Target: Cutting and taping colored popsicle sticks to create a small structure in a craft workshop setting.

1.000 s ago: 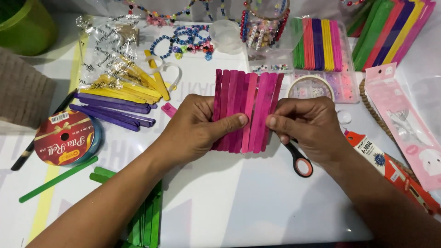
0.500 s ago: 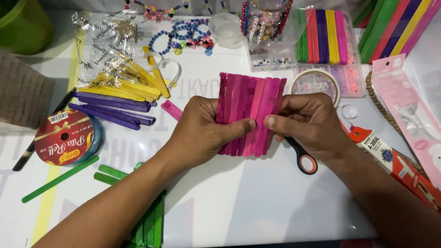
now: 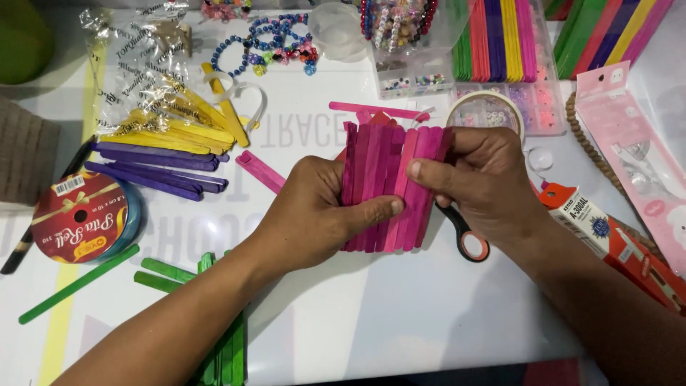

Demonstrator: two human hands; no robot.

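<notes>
A panel of pink and magenta craft sticks point(image 3: 386, 175), joined side by side, stands upright in the middle of the white table point(image 3: 400, 329). My left hand point(image 3: 314, 214) grips its left side, thumb pressed across the front near the bottom. My right hand point(image 3: 479, 182) holds its right side, thumb on the front face. Loose pink sticks point(image 3: 371, 109) lie just behind the panel, another pink stick point(image 3: 259, 170) lies to its left. Scissors point(image 3: 468, 239) with black and orange handles lie under my right hand.
Purple sticks point(image 3: 153, 168) and yellow sticks point(image 3: 182, 129) lie at left, green sticks point(image 3: 168, 275) at lower left beside a ribbon spool point(image 3: 80, 225). A tape roll point(image 3: 486, 111), bead strings point(image 3: 268, 43), a glue box point(image 3: 614, 239) and packs of coloured sticks point(image 3: 500, 36) ring the far and right sides.
Both hands have kept hold of the pink stick panel; it sits slightly lower and nearer to me, and my left thumb has slid further across its front.
</notes>
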